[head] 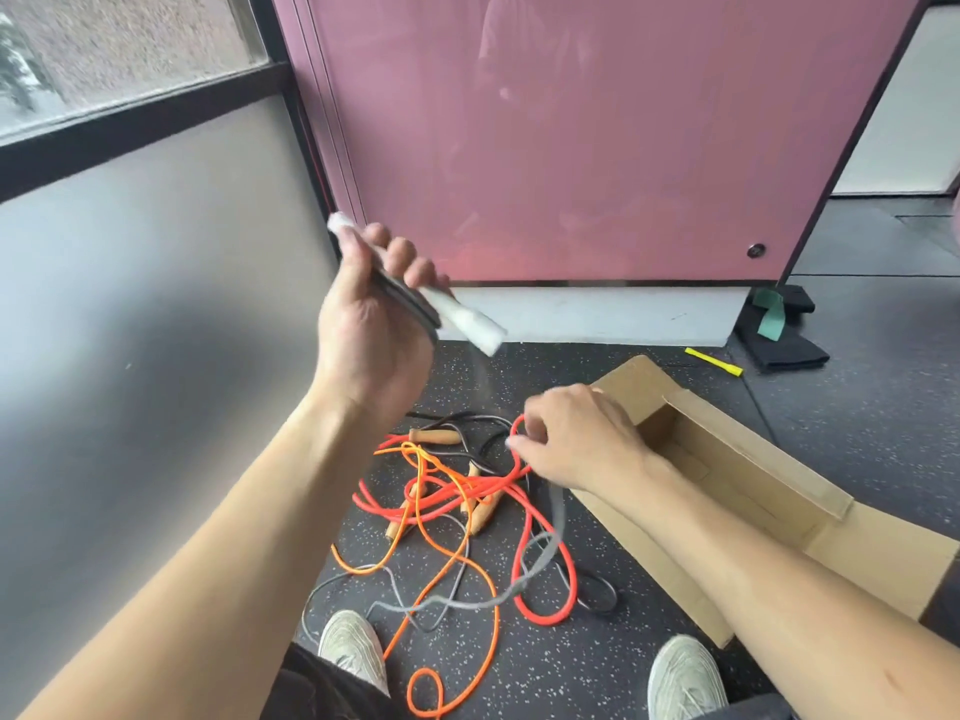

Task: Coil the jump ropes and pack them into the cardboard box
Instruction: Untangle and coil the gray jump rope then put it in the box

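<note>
Grey rope (pixel 540 558) was the one being coiled: the left hand (pixel 371 324), raised above the floor (pixel 571 678), had its fingers clamped round a pair of white handles (pixel 467 322) with several dark turns of cord pressed flat against them. The right hand (pixel 582 439) hung lower, just beside the near corner of the cardboard box (pixel 753 454). Its thumb and fingers were curled in together close to a loop of the red rope (pixel 573 574). A blurred grey strand rose to the underside of that hand, so it seemed to be pinching the grey cord, though the blur left that unsure. The rest of the strand trailed across the tangle below, crossing the red rope and the orange rope (pixel 497 631), with wooden handles (pixel 434 436) lying among them. The box stood open to the right, and nothing showed in the visible part of it, so packing had apparently not started. The next move probably called for drawing the slack up clear of the other ropes and laying another turn over the handles, keeping the left grip tight so the wound loops would not spring loose.
</note>
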Demonstrator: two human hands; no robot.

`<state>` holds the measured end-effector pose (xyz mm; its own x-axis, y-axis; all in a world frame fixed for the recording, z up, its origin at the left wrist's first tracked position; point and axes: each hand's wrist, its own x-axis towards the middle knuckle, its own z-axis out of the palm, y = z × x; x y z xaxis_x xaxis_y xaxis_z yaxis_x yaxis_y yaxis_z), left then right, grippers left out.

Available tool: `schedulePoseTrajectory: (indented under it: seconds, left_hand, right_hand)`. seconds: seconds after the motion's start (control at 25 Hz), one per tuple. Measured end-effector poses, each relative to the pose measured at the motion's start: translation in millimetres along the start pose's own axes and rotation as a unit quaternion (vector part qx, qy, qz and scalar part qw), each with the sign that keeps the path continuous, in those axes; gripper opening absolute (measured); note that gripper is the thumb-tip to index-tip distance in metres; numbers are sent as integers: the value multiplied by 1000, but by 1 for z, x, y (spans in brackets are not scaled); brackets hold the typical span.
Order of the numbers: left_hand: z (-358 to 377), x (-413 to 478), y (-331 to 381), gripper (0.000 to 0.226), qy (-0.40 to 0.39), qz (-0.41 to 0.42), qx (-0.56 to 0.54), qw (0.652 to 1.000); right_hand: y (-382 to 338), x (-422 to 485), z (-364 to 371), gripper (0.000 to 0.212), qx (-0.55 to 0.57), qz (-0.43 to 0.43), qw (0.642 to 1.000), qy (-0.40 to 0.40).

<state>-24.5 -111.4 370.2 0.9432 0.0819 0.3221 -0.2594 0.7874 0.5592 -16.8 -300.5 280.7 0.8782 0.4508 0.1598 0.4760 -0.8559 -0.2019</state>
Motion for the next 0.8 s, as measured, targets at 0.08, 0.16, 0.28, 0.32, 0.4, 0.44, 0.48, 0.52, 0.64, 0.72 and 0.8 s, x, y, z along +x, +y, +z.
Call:
schedulePoseTrajectory:
  seconds: [0.08, 0.16, 0.28, 0.32, 0.4, 0.44, 0.48, 0.52, 0.64, 0.72, 0.8]
  left_hand:
    - [-16, 12, 15, 28, 88, 127, 85, 984]
    - [-30, 15, 26, 28, 156, 152, 116, 969]
    - [-31, 4, 23, 32, 127, 46, 113, 984]
    - [-24, -2, 16, 33, 99, -2, 130, 987]
    - [-4, -13, 3, 35, 51, -107, 164, 979]
    - [5, -18, -3, 34, 24, -162, 169, 972]
    - [11, -23, -7, 33, -7, -218, 165, 962]
    - [16, -28, -10, 31, -39, -273, 158, 948]
    - [19, -35, -14, 27, -93, -359, 129, 920]
    - [19, -36, -17, 29, -79, -336, 77, 935]
    - [19, -32, -20, 33, -37, -251, 21, 967]
  right_hand:
    - [-3, -7, 9, 45, 10, -59, 991, -117]
    - [-2, -15, 15, 46, 96, -101, 978, -157]
    - [4, -17, 16, 29, 193, -70, 977, -59]
    - [4, -16, 14, 24, 217, -44, 975, -12]
    - [1, -9, 8, 52, 268, -8, 962, 48]
    - [-2, -4, 6, 75, 294, -6, 953, 68]
    - [-5, 1, 4, 95, 316, -7, 945, 88]
    - [-9, 5, 1, 106, 338, -13, 935, 111]
    - [-13, 14, -9, 72, 401, 5, 891, 214]
    - [-9, 20, -14, 12, 457, 19, 870, 186]
    - [-12, 19, -6, 30, 465, 17, 881, 89]
